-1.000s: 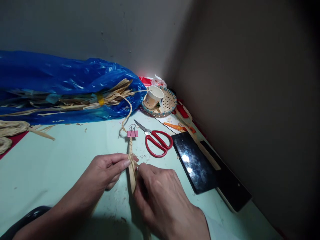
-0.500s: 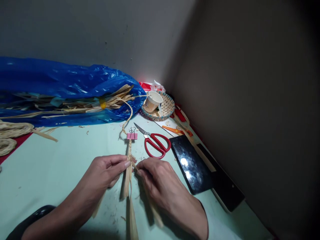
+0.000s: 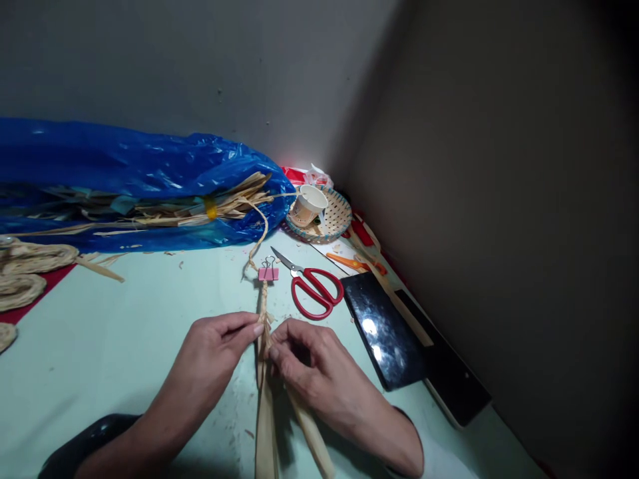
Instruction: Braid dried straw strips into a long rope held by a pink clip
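A thin braid of dried straw [image 3: 262,307] lies on the pale green table [image 3: 120,332], its far end held by a pink binder clip [image 3: 268,273]. My left hand [image 3: 214,352] pinches the braid from the left at its near end. My right hand [image 3: 304,362] pinches it from the right, fingertips almost meeting the left ones. Loose flat straw strips [image 3: 267,426] trail from the braid toward me, between and under my wrists.
Red-handled scissors [image 3: 314,289] lie just right of the clip. A black phone [image 3: 387,329] lies further right by the wall. A blue plastic bag [image 3: 130,179] of straw fills the back left, with a small woven basket [image 3: 335,213] and paper cup [image 3: 308,203] in the corner. Coiled straw rope [image 3: 24,273] lies far left.
My right hand drew back and turned, now pinching the braid beside the left fingertips. The loose strips, earlier splayed, now run straight toward me. The left hand barely moved.
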The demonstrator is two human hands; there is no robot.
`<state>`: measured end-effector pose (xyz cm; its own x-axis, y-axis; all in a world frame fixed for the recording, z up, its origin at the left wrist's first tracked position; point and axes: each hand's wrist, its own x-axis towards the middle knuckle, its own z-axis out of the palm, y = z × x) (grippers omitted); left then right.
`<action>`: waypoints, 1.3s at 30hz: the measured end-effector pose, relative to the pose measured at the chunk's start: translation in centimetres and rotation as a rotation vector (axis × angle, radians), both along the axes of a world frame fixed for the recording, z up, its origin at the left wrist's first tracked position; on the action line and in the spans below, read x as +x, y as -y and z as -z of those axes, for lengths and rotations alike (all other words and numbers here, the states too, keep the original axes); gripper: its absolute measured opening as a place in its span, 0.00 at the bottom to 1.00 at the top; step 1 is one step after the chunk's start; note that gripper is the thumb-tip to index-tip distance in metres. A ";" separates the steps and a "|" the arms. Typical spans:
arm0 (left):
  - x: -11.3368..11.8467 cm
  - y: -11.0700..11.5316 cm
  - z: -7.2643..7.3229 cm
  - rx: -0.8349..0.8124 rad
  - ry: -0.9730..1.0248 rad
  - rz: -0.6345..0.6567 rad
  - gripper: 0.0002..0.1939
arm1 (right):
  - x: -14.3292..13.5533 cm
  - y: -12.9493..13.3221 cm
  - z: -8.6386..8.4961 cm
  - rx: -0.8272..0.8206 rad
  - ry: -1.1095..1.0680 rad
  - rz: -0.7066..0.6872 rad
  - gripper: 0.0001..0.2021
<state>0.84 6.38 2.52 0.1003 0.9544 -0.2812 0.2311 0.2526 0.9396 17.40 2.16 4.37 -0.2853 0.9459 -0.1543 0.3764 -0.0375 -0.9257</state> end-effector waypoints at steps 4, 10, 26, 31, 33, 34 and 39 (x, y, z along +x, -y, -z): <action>0.0 0.1 -0.3 0.054 -0.045 -0.017 0.10 | -1.5 0.5 0.2 0.037 0.073 0.076 0.11; -0.7 0.1 0.6 -0.081 0.083 0.075 0.13 | -2.9 1.6 1.1 0.262 0.411 0.017 0.06; -1.0 0.9 0.4 -0.160 0.205 0.068 0.16 | -0.8 -0.6 0.1 0.219 0.129 0.081 0.07; -0.8 1.1 0.5 -0.139 0.138 0.025 0.16 | -2.0 -1.1 0.7 0.196 0.134 -0.009 0.12; -0.7 1.1 0.4 -0.116 0.115 0.035 0.16 | -1.9 -1.1 0.7 0.216 0.169 -0.022 0.12; -0.7 1.1 0.3 -0.104 0.100 0.044 0.15 | -1.8 -1.1 0.7 0.227 0.193 -0.033 0.12; -0.6 0.9 -0.4 -0.054 -0.012 0.090 0.14 | -1.7 -0.7 0.4 0.225 0.324 -0.030 0.11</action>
<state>0.28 5.50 2.89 0.1809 0.9252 -0.3336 0.2660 0.2805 0.9222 15.71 2.83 3.93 -0.2838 0.9584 -0.0307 0.6485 0.1682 -0.7424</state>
